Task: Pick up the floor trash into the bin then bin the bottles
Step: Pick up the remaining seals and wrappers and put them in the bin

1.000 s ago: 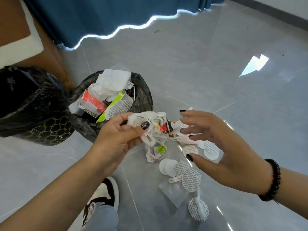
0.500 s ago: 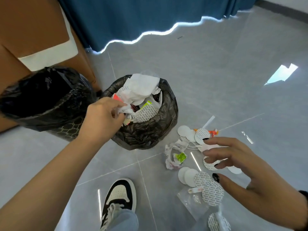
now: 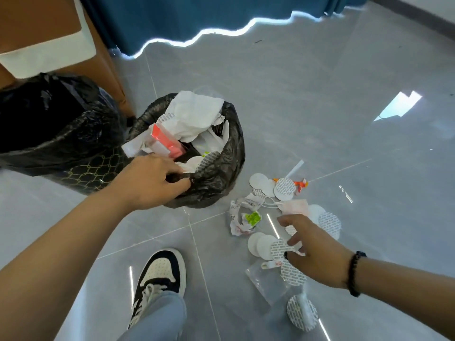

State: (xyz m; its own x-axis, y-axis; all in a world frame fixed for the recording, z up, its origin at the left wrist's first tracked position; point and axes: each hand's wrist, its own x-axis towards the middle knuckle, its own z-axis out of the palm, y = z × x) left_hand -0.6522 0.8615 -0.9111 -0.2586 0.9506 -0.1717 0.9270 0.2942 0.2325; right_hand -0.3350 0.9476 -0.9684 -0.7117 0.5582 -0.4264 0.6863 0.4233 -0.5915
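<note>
Head view: the left hand (image 3: 150,182) pinches the near rim of the upright, mouth-up bin (image 3: 221,173), stuffed with trash. The right hand (image 3: 312,249) hovers, fingers spread and holding nothing, over discs (image 3: 283,189) and a wrapper (image 3: 242,219) scattered on the floor (image 3: 320,107) right of the bin; bare tile lies beyond.

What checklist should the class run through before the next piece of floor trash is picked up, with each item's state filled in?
1. Left hand free of trash: ok, though it grips the bin liner's rim.
2. Right hand empty, fingers spread over the round seals: ok.
3. Bin open and upright: ok.
4. Room left in the bin: not ok, paper is heaped above the rim.
5. Crumpled wrapper off the floor: not ok.
6. Bottles located for later: cannot tell, none in view.
</note>
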